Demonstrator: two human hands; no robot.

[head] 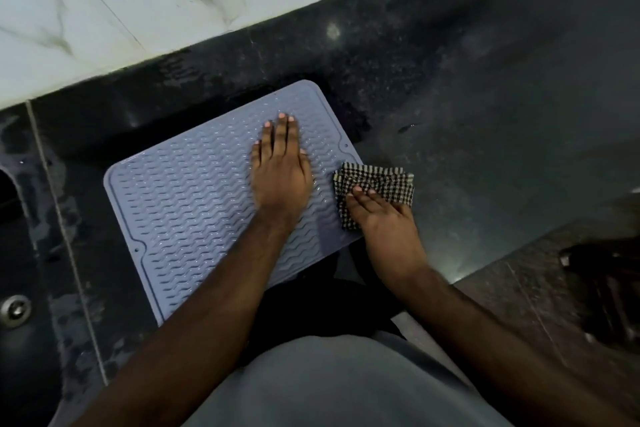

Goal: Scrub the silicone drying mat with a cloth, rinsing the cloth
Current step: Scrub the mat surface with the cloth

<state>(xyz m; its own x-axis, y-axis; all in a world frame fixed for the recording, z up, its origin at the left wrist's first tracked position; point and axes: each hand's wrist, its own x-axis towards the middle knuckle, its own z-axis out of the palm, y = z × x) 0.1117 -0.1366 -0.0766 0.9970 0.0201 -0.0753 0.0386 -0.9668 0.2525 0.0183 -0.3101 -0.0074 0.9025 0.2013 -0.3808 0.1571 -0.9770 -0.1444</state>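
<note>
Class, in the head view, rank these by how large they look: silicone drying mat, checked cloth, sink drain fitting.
1. silicone drying mat
2. checked cloth, partly under the right hand
3. sink drain fitting

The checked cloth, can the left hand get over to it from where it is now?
Probably yes: the left hand lies flat on the mat, nothing between it and the checked cloth, though the right hand already covers it.

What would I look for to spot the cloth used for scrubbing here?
Start from the dark stone counter and find the grey-blue ridged mat lying on it. At the mat's right edge, under the fingers of the right hand, sits the cloth. It is the only checked item, crumpled, in black and cream.
</note>
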